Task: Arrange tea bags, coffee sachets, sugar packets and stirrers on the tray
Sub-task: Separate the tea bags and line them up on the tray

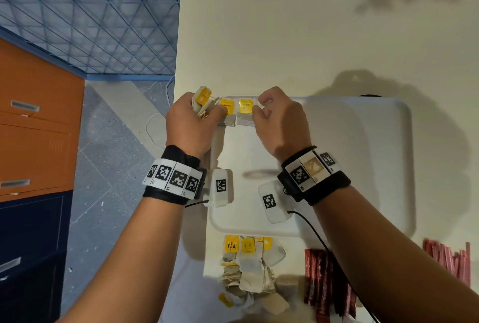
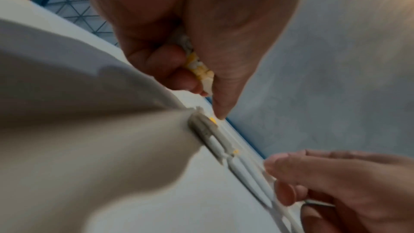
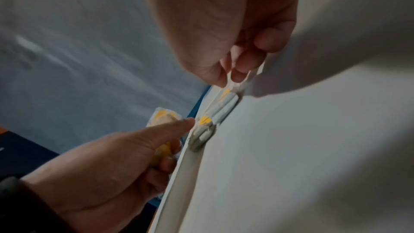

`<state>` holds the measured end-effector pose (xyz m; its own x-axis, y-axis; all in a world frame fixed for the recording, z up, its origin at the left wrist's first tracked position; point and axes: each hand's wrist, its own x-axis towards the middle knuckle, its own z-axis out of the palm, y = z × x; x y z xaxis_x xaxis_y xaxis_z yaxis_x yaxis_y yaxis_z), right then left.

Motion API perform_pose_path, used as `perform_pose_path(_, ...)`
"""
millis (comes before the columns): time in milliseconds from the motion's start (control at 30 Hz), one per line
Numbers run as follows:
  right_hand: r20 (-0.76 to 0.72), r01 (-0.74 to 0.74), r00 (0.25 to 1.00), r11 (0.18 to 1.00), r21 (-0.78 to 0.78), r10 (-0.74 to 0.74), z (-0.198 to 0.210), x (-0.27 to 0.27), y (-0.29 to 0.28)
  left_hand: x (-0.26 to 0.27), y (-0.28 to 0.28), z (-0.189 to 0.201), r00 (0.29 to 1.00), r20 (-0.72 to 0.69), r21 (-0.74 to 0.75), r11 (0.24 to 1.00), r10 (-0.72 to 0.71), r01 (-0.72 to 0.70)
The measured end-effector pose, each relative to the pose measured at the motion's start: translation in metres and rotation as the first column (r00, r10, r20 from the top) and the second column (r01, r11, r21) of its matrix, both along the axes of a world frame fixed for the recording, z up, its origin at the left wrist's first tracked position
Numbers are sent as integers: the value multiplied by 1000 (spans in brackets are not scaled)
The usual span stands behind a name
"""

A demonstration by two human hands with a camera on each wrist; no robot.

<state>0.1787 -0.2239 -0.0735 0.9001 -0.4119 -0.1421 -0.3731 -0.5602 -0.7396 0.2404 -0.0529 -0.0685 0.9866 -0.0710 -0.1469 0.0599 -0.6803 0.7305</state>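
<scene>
A white tray [image 1: 363, 167] lies on the white table. Two tea bags with yellow tags [image 1: 227, 110] [image 1: 245, 109] lie side by side in its far left corner. My left hand [image 1: 207, 113] grips a bundle of tea bags [image 1: 203, 97] in curled fingers, and one straight finger touches the left bag. In the left wrist view the bundle [image 2: 199, 66] shows between its fingers. My right hand [image 1: 259, 110] pinches the edge of the right bag, as the right wrist view [image 3: 233, 77] shows. The bags [image 3: 224, 107] lie against the tray's rim.
A loose pile of tea bags [image 1: 248, 265] lies in front of the tray. Dark red sachets [image 1: 324, 284] and pink packets [image 1: 448, 260] lie to its right. The table's left edge [image 1: 178, 63] drops to the floor beside an orange cabinet [image 1: 39, 115].
</scene>
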Motion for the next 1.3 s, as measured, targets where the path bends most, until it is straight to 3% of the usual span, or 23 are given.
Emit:
perform_pose_path(100,95,-141,985,989,-53,146,5,-11,-1,-3,14,3,983,42,-20,983,-181,182)
perform_pose_path(200,62,-217,973,973,-74,221,4,-17,-1,-5,20,1,936,63,93,936,-346,340)
perform_pose_path(367,-43,-266,964,956,-124,263,3,-13,1,-2,15,1,901,13,171,888,-434,426)
perform_pose_path(600,-47,-265,964,947,-184,261,2,-8,1,5,4,4,883,22,304,844,-469,441)
perform_pose_path(867,76,-214,969,953,-214,234,5,-3,1,10,7,13,887,129,291,872,-444,394)
perform_pose_path(1100,-12,-279,958,920,-276,287,-3,4,1,14,-3,12,882,34,276,853,-469,443)
perform_pose_path(1300,21,-264,959,921,-286,282,-5,4,2,14,-4,9,904,2,282,868,-427,409)
